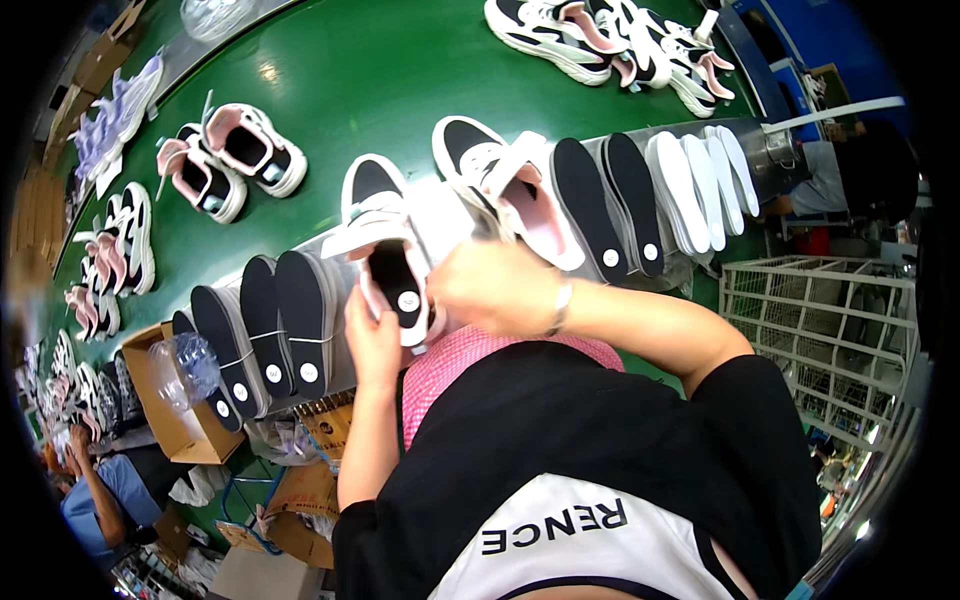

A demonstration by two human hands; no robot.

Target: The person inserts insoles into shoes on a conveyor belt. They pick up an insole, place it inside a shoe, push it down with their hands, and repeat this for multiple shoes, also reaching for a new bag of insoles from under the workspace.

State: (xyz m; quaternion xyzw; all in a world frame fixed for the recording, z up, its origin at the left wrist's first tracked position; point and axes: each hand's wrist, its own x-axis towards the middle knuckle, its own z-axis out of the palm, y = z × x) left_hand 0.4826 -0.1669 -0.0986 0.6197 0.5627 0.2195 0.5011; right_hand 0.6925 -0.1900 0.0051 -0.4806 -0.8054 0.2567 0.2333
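Note:
In front of me stands a white and black sneaker [374, 182] with pink lining, its toe pointing away and its tongue folded out. Inside it lies a black insole [390, 264] with a round white sticker at the heel. My left hand [372, 338] grips the sneaker's left side near the heel, thumb at the collar. My right hand [492, 288] is bent beside the collar's right side; it is smeared by motion and its fingertips are hidden. Just beyond that hand, the mate sneaker [470, 140] shows a pink inside.
Black insoles [305, 300] stand in rows at the left, some banded; more black insoles [585, 200] and white insoles [680, 190] stand at the right. Other sneakers [255, 150] rest on the green table [370, 60]. A cardboard box [205, 435] and a wire cage [815, 340] flank me. Another person [110, 500] works at far left.

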